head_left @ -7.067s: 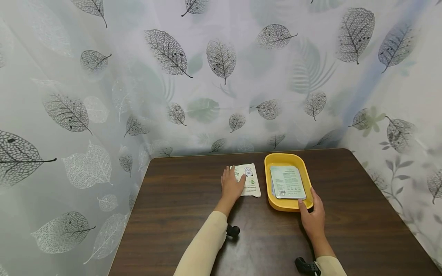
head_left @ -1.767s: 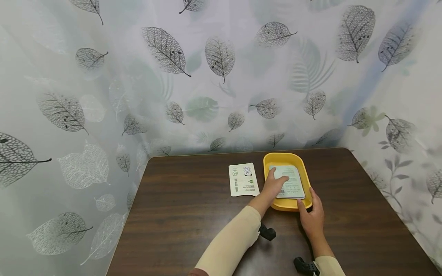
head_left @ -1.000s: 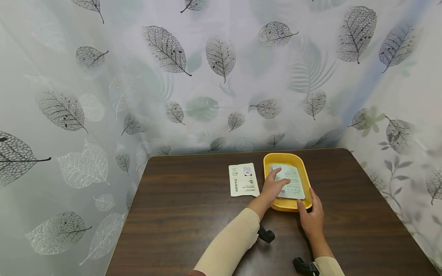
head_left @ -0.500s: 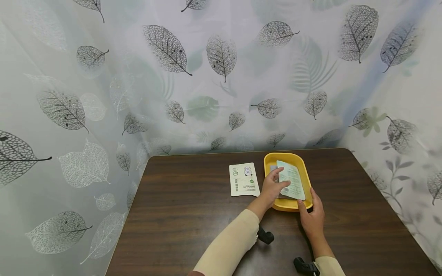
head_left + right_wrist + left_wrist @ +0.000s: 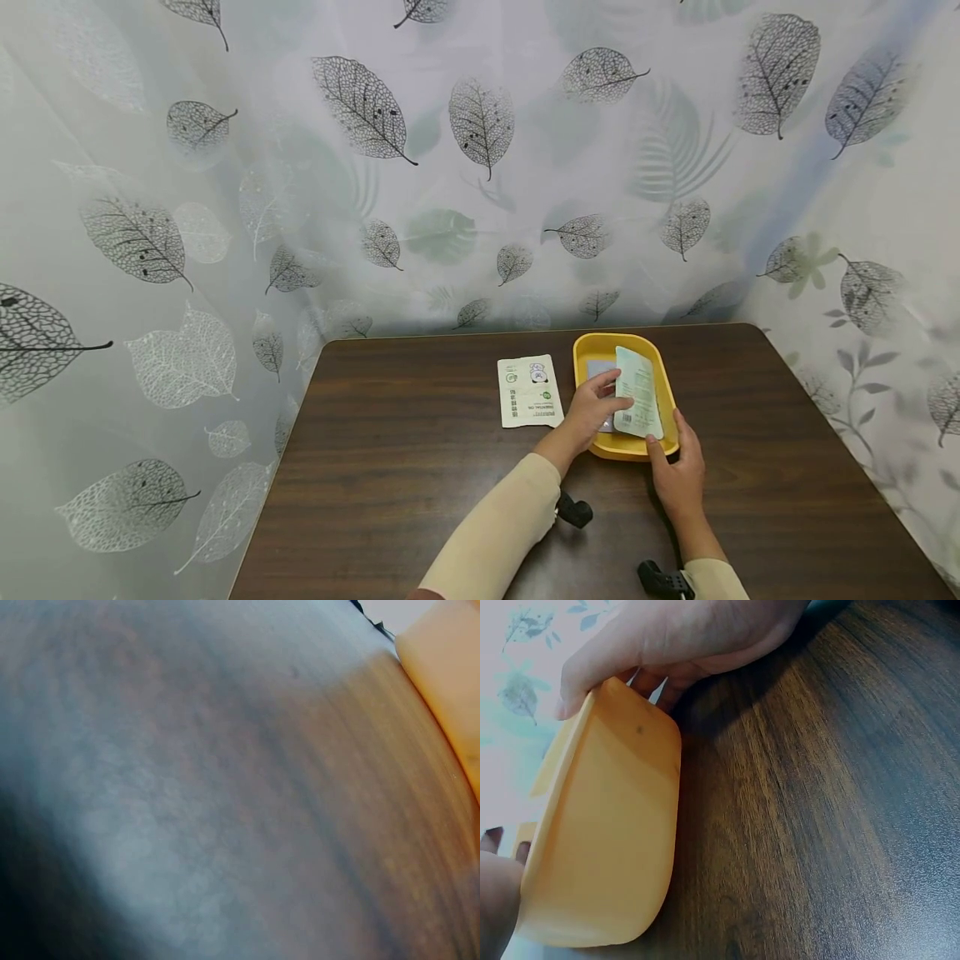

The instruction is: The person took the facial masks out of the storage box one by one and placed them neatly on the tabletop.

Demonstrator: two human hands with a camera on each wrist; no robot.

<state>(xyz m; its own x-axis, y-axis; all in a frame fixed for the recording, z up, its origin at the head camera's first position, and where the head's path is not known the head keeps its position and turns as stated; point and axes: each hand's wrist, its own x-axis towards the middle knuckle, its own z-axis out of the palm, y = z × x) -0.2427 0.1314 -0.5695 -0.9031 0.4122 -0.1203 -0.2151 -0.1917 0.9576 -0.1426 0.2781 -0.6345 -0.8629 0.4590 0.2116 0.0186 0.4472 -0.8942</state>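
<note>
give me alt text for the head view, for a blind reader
The left hand holds a tilted pale green packet by its left edge at a yellow tray; the right hand grips the tray's near right corner. A cream packet lies left of the tray on a brown table, before a leaf-patterned backdrop.

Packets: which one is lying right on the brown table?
The cream packet with the little animal picture, left of the yellow tray. The pale green packet is tilted up in the left hand, and the greyish packet lies inside the tray.
</note>
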